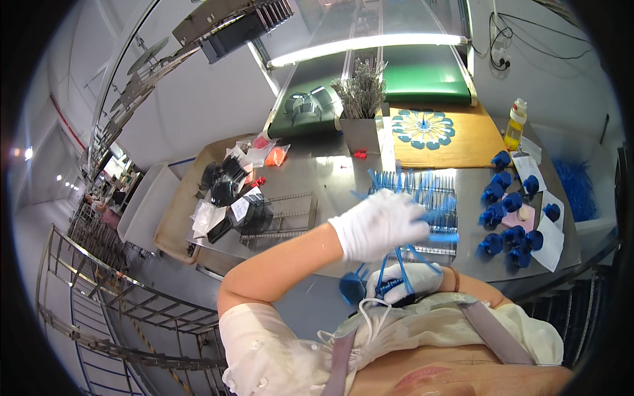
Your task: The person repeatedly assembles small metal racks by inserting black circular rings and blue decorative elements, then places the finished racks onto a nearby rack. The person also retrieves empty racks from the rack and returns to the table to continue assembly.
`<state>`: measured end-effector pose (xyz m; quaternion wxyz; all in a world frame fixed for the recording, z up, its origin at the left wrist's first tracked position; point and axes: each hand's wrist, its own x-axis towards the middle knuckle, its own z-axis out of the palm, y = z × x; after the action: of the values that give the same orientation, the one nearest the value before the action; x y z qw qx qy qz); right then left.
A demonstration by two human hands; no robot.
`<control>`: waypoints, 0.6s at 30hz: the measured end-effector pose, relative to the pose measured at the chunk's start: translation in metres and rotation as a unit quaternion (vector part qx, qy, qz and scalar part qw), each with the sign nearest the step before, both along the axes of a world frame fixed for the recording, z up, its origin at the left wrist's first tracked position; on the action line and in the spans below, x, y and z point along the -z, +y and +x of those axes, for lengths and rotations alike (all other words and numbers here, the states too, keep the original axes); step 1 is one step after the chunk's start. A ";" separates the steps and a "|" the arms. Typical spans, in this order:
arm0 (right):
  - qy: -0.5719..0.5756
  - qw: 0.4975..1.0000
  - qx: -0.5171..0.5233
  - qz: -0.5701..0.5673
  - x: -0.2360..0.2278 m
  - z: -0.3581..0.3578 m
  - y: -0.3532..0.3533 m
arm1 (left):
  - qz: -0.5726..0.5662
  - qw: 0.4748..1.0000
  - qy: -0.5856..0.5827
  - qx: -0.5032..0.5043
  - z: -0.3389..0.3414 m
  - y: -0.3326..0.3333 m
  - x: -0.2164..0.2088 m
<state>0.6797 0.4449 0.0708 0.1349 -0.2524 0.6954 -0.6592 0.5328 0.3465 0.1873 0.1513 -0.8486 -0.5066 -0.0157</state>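
Note:
My left hand, in a white glove, reaches over the near part of a metal rack. Its bent fingers are blurred by motion, with smeared blue strips beside the fingertips; what they hold is not clear. Thin blue pieces stand in rows on the rack. Close to my chest, my right hand, also white-gloved, is closed around a bunch of blue pieces with thin stems. A rounded blue piece hangs at the left side of that hand.
Several dark blue parts lie at right near papers and a yellow bottle. Behind the rack are a patterned board and a metal holder of thin rods. Left are another rack and black parts; green conveyors run beyond.

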 end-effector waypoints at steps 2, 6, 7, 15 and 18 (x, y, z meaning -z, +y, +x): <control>0.182 0.965 0.080 0.169 -0.018 0.012 0.004 | -0.039 0.983 -0.181 -0.004 -0.018 0.001 0.008; 0.287 0.920 0.143 0.225 -0.034 0.035 0.026 | 0.149 0.956 -0.241 -0.081 -0.034 -0.004 0.011; 0.226 0.941 0.189 0.165 -0.031 0.036 0.028 | 0.213 0.938 -0.254 -0.104 -0.032 -0.006 0.008; -0.131 0.947 0.139 -0.258 0.013 0.038 0.019 | 0.151 0.987 -0.033 0.038 0.055 0.011 -0.008; -0.180 0.964 0.073 -0.182 0.005 0.046 0.018 | 0.042 0.991 -0.098 -0.075 0.065 0.021 0.004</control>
<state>0.7261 0.4633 0.0656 0.1610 -0.0988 0.5443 -0.8174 0.5977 0.3680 0.1829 0.1375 -0.7954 -0.5802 -0.1085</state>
